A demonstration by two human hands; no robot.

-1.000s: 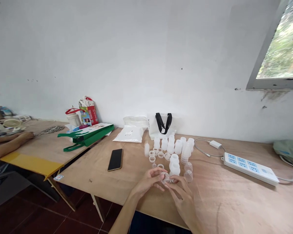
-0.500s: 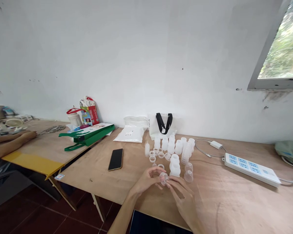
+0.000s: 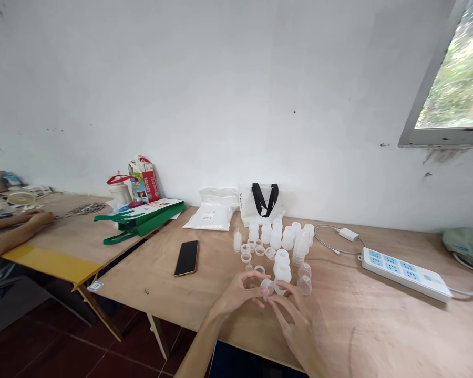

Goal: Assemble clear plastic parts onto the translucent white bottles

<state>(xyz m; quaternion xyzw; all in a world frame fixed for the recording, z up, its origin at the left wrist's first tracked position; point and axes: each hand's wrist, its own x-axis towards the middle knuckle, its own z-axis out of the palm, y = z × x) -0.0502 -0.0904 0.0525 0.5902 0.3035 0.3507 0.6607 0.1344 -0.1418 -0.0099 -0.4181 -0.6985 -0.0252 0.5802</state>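
A small clear plastic cup-shaped piece (image 3: 267, 287) sits between the fingertips of my left hand (image 3: 236, 295) and my right hand (image 3: 295, 323), just above the plywood table (image 3: 142, 286). Its far side is partly hidden by my fingers. Right behind my hands stands a stack of translucent white bottle parts (image 3: 282, 266). Two clear cups (image 3: 304, 285) rest to the right of my right hand. Several white bottles (image 3: 276, 234) and small plastic rings (image 3: 246, 253) stand in loose rows further back.
A black phone (image 3: 186, 258) lies left of the parts, and a white sack (image 3: 208, 217) and a white bag with black handles (image 3: 265, 202) stand at the wall. A power strip (image 3: 402, 274) lies right. At the adjoining table, a co-worker's hand (image 3: 41, 220) rests.
The clear piece sits slightly further right between my fingertips, and my right hand's fingers have spread a little around it.
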